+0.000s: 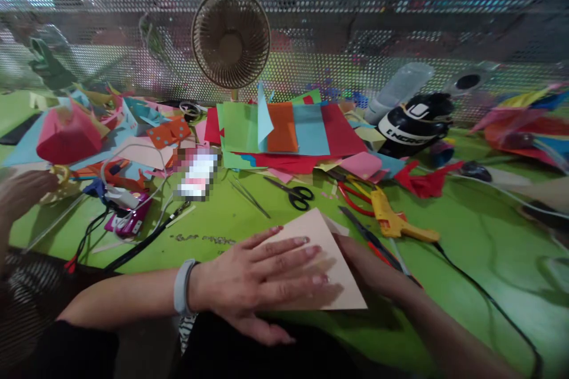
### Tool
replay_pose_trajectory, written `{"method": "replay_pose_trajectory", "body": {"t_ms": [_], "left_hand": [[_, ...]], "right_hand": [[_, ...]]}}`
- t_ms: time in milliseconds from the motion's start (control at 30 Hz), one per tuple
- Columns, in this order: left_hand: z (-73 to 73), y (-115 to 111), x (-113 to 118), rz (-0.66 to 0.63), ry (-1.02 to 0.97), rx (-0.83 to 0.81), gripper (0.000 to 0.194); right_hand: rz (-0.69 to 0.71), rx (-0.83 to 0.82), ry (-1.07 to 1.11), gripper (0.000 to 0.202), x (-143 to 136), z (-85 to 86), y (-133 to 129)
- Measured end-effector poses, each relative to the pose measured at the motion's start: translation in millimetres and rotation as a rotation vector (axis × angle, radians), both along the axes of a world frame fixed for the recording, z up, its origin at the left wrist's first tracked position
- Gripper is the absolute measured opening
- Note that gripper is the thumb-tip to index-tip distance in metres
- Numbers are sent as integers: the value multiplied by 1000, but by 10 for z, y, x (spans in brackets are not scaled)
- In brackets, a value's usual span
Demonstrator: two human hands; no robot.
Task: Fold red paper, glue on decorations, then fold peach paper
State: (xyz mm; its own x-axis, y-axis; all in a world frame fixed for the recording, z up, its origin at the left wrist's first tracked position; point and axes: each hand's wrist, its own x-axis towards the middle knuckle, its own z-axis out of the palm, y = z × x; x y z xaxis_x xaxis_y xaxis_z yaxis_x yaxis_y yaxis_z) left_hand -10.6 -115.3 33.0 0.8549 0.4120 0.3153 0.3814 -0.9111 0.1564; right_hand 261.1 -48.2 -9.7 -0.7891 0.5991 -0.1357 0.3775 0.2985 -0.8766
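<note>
A pale peach sheet of paper (344, 284) is tilted up at the front edge of the table, with a paler flap showing behind its upper right edge. My left hand (262, 275) lies flat across its face, fingers stretched out and slightly apart, the thumb hanging below. Behind the sheet's right side is my right hand (362, 257), touching or very near its back; the paper hides its fingers. Black-handled scissors (300, 195) and tweezers (251, 196) rest just beyond the paper. A long dark blade-like tool (373, 240) lies beside my right hand.
A yellow glue gun (393, 216) with a cable and red-handled pliers (355, 198) lie to the right. Coloured paper (311, 127) is piled at the back before a fan (231, 38). A phone (198, 173) and cables are left. Another person's hand (26, 189) is far left.
</note>
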Motion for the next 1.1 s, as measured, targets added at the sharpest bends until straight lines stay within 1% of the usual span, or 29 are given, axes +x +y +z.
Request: {"method": "replay_pose_trajectory", "body": {"t_ms": [67,100,167,267,400,467,533,600,667,733,800,867,900,967,1100], "left_hand": [[12,-44,3,-41,24,99,51],[1,-56,2,-31,32,128,45],[-38,-58,-23,48,49,133,44],[-105,-31,-131,258,100,93,51],[-197,-11,-359,561,204,55,59],[-234,-12,-459,720,212,20,60],[-244,6,-523,854,218,10,56],[-223,72,-540,929,236,44,52],[-186,194,-506,922,250,85,48],[-161,349,-434,856,263,59,44],[-174,493,-348,783,316,-42,50],[-231,584,-279,710,380,-153,53],[-270,605,-259,687,401,-185,54],[-347,600,-251,673,416,-200,54],[-438,521,-308,725,414,-189,57]], "right_hand": [[71,91,15,47,-5,23,17],[107,148,17,48,-6,30,24],[168,240,-9,50,0,18,33],[211,282,-61,53,29,-75,47],[258,287,-2,55,84,-199,78],[282,273,22,49,97,-198,82],[301,241,26,42,91,-152,69],[336,204,38,34,65,-85,42],[404,170,64,28,31,-24,10],[494,133,96,25,5,11,-19],[564,81,124,24,-5,13,-40],[600,26,138,23,1,-8,-52],[612,3,138,23,8,-23,-53],[632,-33,136,24,28,-48,-47],[653,-91,133,21,64,-43,-26]]}}
